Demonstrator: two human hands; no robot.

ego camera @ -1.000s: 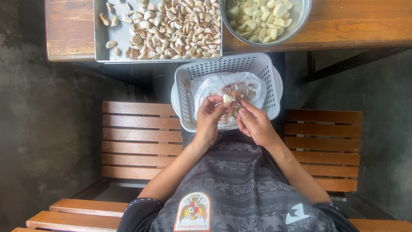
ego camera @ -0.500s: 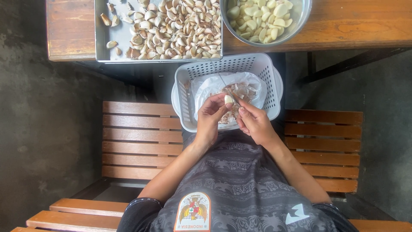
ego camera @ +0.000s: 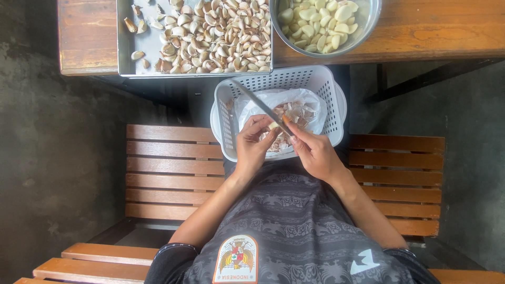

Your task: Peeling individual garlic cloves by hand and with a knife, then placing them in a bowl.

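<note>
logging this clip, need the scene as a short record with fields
left hand: pinches a garlic clove over the basket
right hand: holds a knife, blade pointing up-left
white basket: on the lap, bag of peels inside
metal tray: unpeeled cloves, on the wooden table
metal bowl: peeled cloves
seat: slatted wooden bench

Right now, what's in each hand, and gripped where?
Right hand holds a knife by its handle end, blade pointing away. Left hand pinches a garlic clove, mostly hidden by the fingertips.
</note>
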